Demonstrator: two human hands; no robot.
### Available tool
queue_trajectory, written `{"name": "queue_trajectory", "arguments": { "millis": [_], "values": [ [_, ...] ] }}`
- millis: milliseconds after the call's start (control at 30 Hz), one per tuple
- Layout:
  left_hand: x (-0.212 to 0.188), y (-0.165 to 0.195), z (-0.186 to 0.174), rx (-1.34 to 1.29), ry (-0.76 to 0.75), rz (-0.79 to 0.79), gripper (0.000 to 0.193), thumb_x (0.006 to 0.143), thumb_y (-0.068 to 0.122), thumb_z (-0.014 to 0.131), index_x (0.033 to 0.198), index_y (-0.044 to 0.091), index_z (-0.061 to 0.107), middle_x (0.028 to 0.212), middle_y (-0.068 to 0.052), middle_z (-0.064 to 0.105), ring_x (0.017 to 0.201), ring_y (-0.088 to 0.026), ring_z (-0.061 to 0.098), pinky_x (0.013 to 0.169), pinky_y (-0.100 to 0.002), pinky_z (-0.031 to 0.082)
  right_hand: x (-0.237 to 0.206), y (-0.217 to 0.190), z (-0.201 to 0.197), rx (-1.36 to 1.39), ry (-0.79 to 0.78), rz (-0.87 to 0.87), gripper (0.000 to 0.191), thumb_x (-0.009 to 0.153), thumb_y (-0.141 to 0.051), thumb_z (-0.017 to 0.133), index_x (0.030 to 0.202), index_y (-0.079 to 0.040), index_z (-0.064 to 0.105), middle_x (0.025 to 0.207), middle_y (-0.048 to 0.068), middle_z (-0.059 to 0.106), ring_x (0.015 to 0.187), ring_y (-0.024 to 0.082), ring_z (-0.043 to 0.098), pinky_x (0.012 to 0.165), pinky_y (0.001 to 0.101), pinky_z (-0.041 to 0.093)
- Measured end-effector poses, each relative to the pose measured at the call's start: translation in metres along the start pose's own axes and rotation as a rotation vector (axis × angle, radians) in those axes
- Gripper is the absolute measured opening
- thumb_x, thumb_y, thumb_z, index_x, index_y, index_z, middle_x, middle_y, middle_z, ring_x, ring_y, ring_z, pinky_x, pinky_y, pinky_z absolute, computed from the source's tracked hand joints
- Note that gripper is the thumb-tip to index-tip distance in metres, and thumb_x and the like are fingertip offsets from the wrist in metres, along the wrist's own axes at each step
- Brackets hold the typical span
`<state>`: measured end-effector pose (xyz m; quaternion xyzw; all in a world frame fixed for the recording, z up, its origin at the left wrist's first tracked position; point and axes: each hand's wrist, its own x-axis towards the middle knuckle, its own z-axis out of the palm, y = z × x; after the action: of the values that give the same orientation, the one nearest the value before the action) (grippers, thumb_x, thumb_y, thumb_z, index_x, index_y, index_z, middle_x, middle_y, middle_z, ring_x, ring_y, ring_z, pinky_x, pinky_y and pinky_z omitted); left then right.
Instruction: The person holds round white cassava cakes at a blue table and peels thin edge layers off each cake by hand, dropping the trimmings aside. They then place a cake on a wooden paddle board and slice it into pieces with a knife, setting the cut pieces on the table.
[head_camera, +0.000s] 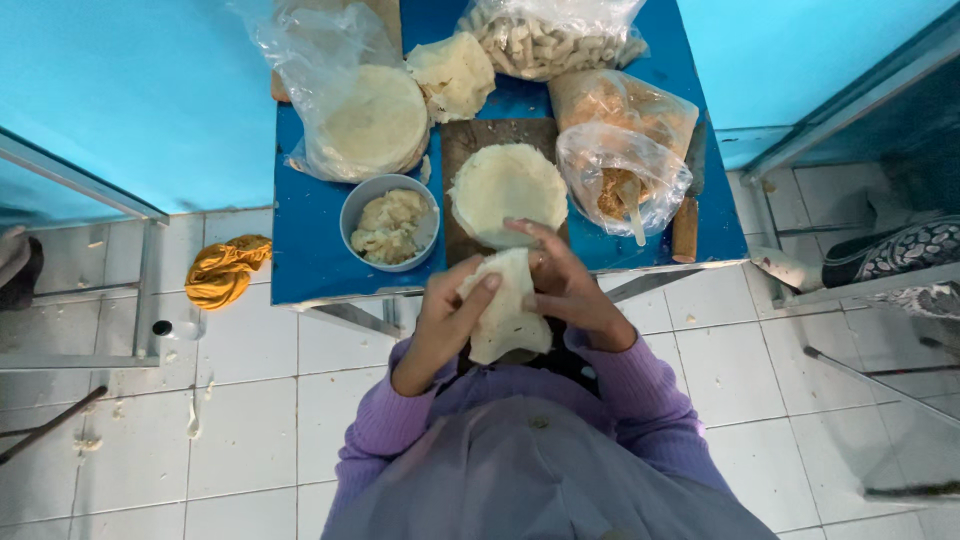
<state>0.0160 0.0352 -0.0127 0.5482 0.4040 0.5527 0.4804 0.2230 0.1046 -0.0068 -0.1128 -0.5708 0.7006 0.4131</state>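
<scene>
My left hand (447, 310) and my right hand (562, 285) together hold a pale round wrapper (507, 310) folded around itself, just in front of the blue table's (310, 240) near edge. Both thumbs and fingers press on the fold. Beyond my hands, a stack of flat round wrappers (506, 190) lies on a dark wooden board (462, 140). A grey bowl (390, 222) of pale mashed filling sits to the left of the board.
A clear bag of round wrappers (365, 120) and a loose wrapper pile (452, 72) sit at the table's back. Bags of crumbs (620, 165) and pale sticks (550, 35) lie right. A wooden-handled knife (686, 225) rests by the right edge. An orange cloth (228, 270) lies on the tiled floor.
</scene>
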Motion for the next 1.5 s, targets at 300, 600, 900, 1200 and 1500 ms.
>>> {"name": "queue_trajectory", "arguments": {
  "millis": [300, 600, 900, 1200, 1500],
  "values": [
    [0.073, 0.033, 0.003, 0.552, 0.250, 0.149, 0.024, 0.094, 0.013, 0.074, 0.114, 0.001, 0.071, 0.069, -0.013, 0.059, 0.054, -0.014, 0.050, 0.054, -0.029, 0.040, 0.031, -0.016, -0.056, -0.426, 0.403, -0.105, 0.076, 0.092, 0.018, 0.074, 0.156, -0.008, 0.042, 0.108, 0.008, 0.064, 0.099, 0.013, 0.065, 0.082, 0.0267, 0.053],
    [0.109, 0.005, 0.001, 0.770, 0.305, 0.223, 0.030, 0.097, 0.007, 0.065, 0.125, 0.001, 0.058, 0.098, -0.028, 0.069, 0.088, -0.048, 0.067, 0.072, -0.056, 0.051, 0.078, -0.016, -0.067, -1.061, 0.443, -0.141, 0.060, 0.088, 0.004, 0.078, 0.142, -0.004, 0.052, 0.087, 0.009, 0.072, 0.076, 0.015, 0.070, 0.069, 0.0295, 0.057],
    [0.125, -0.015, 0.004, 0.981, 0.347, 0.224, 0.044, 0.089, -0.003, 0.064, 0.131, -0.004, 0.052, 0.113, -0.028, 0.066, 0.102, -0.047, 0.065, 0.082, -0.054, 0.052, 0.089, 0.013, -0.078, -1.213, 0.486, -0.206, 0.055, 0.088, 0.001, 0.076, 0.138, -0.003, 0.054, 0.091, 0.012, 0.074, 0.077, 0.028, 0.073, 0.070, 0.0363, 0.058],
    [0.122, -0.033, 0.020, 1.212, 0.051, 0.404, 0.057, 0.097, 0.028, 0.068, 0.144, 0.000, 0.050, 0.155, -0.025, 0.040, 0.146, -0.049, 0.035, 0.116, -0.063, 0.033, 0.046, -0.021, -0.044, -1.495, 0.699, -0.463, 0.039, 0.095, 0.001, 0.075, 0.131, -0.001, 0.062, 0.110, 0.018, 0.071, 0.089, 0.032, 0.072, 0.078, 0.0402, 0.057],
    [0.123, -0.065, 0.035, 1.326, 0.069, 0.347, 0.061, 0.096, 0.045, 0.062, 0.153, 0.028, 0.049, 0.164, -0.022, 0.030, 0.147, -0.059, 0.025, 0.111, -0.078, 0.025, -0.040, -0.070, -0.090, -1.738, 0.902, 0.006, 0.064, 0.090, -0.011, 0.084, 0.145, -0.003, 0.052, 0.117, 0.022, 0.068, 0.105, 0.046, 0.064, 0.086, 0.0518, 0.052]
  ]
}}
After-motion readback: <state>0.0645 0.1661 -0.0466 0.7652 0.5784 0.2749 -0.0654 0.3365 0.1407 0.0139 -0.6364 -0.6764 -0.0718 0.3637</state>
